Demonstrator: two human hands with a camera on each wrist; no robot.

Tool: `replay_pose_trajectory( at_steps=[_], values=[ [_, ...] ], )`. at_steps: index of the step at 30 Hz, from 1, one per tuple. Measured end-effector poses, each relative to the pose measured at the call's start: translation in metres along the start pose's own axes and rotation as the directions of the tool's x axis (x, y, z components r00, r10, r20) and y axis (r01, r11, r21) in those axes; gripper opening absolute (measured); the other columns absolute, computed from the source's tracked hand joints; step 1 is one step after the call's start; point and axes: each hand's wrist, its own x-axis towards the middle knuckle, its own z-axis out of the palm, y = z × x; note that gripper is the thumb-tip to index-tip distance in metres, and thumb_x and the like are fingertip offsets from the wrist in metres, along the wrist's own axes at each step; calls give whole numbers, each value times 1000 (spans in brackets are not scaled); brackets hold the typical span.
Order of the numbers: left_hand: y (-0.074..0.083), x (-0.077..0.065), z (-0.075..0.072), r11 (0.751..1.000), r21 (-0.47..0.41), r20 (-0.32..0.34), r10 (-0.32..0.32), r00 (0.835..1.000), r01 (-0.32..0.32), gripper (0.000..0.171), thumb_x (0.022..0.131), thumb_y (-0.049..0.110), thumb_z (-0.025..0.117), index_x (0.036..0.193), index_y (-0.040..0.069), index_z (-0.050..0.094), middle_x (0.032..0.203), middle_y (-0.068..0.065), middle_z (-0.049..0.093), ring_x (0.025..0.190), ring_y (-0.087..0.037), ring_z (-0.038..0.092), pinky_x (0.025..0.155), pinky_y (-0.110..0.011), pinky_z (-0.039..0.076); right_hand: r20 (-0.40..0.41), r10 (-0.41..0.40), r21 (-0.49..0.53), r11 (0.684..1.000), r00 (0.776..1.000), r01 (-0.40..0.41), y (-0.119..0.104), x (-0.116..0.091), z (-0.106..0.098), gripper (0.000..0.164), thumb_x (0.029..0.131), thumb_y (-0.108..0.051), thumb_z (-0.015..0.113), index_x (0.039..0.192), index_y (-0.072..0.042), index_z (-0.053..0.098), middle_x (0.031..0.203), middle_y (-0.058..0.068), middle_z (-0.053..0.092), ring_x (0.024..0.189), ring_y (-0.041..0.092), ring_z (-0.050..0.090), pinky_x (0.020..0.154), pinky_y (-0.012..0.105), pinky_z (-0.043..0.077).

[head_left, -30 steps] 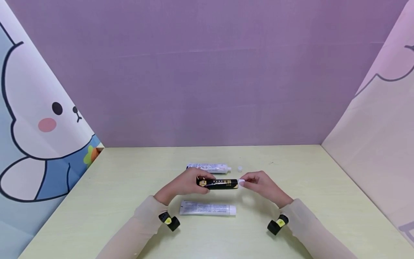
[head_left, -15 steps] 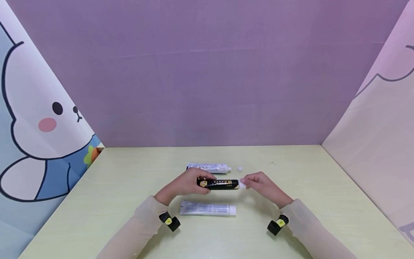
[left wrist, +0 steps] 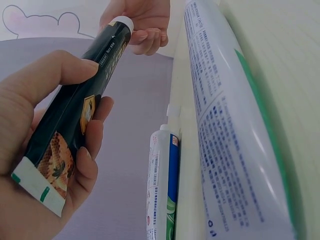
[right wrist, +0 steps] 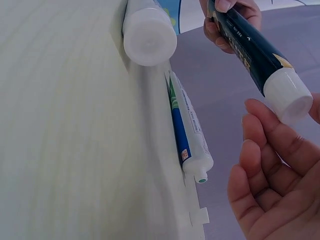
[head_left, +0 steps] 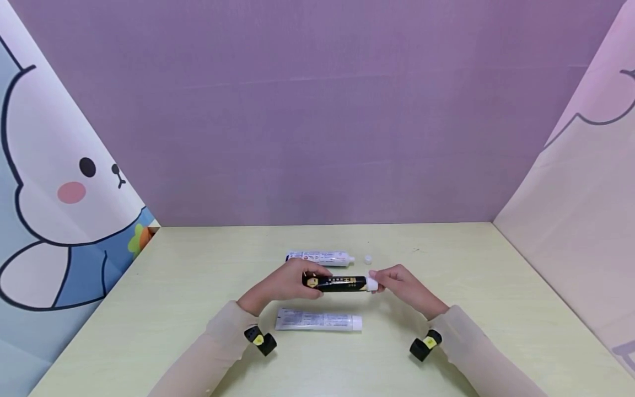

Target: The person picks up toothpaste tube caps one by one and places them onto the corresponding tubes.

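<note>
A black toothpaste tube [head_left: 342,283] with gold print lies level in my left hand [head_left: 292,280], held above the table. The left wrist view shows the thumb on one side of this tube [left wrist: 75,110] and the fingers curled round the other. A white cap [right wrist: 287,92] sits on the tube's right end. My right hand [head_left: 404,285] has that cap between thumb and index finger. In the right wrist view the thumb is mostly cut off at the edge, while the other fingers [right wrist: 252,165] curl loosely below.
Behind the hands lies an uncapped white-and-blue toothpaste tube [head_left: 322,257], a small white cap [head_left: 368,259] just right of its nozzle. Nearer the person, a capped white tube [head_left: 319,320] lies on the pale table [head_left: 198,264]. A purple panel [head_left: 317,121] stands behind.
The right fingers have shifted on the cap, so more of its white side shows. The black tube has moved very slightly right. The two tubes on the table have stayed put.
</note>
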Motion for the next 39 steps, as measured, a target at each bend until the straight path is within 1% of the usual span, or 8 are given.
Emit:
replay_pose_trajectory(
  at_steps=[8,14,17,21,26,30,34,39],
  values=[
    [2,-1,-1,1000,17,3,-5,1000,5,37,78,13,73,114,10,68,112,-3,67,88,-8,56,76,-24,47,1,15,16,1000,1000,-15,0,-1,1,46,101,-35,41,89,-2,71,89,13,70,86,17,61,89,41,38],
    [2,0,-2,1000,18,5,-2,1000,1,37,78,14,73,115,11,68,113,-2,67,87,-8,55,75,-24,46,-27,18,19,1000,999,-17,1,-2,-1,49,101,-36,39,85,2,66,87,5,66,88,19,59,88,43,40],
    [1,0,-2,1000,21,4,-2,1000,2,37,79,14,73,115,11,68,112,-2,67,85,-8,55,73,-24,46,-45,-3,2,1000,999,3,2,-2,-3,46,102,-33,38,95,3,67,88,4,63,88,20,58,88,39,43],
    [0,1,-2,1000,25,4,-3,1000,3,37,79,15,73,115,12,67,111,-1,67,83,-7,54,72,-23,46,-46,-53,-7,999,998,52,4,-2,-5,40,103,-28,37,110,0,65,99,8,63,91,20,57,85,31,45],
    [1,1,-2,1000,20,6,-15,1000,15,38,79,16,73,116,12,67,113,-1,67,85,-8,54,73,-24,46,-59,-165,-15,986,985,165,5,-1,-4,25,99,-15,47,114,0,61,112,16,61,100,19,56,86,29,45],
    [2,0,-3,999,13,8,-31,1000,30,38,79,15,73,116,12,67,113,-1,66,84,-9,54,72,-24,46,-89,-258,-69,965,962,253,5,-1,-4,24,90,-7,61,113,-1,59,107,17,60,98,22,56,85,29,46],
    [2,0,-3,999,16,10,-36,999,36,38,79,15,73,116,12,67,113,-1,66,83,-10,53,71,-24,46,-71,-283,-95,956,956,276,4,-3,-3,33,82,-10,72,111,-5,57,106,6,59,98,17,54,89,30,44],
    [2,-1,-3,999,29,14,-32,999,32,38,80,16,72,117,12,67,114,-1,66,84,-9,53,72,-25,46,-49,-263,-123,959,963,256,4,-5,-1,39,79,-13,76,111,-5,54,107,-2,56,102,14,52,93,33,41]
  ],
)
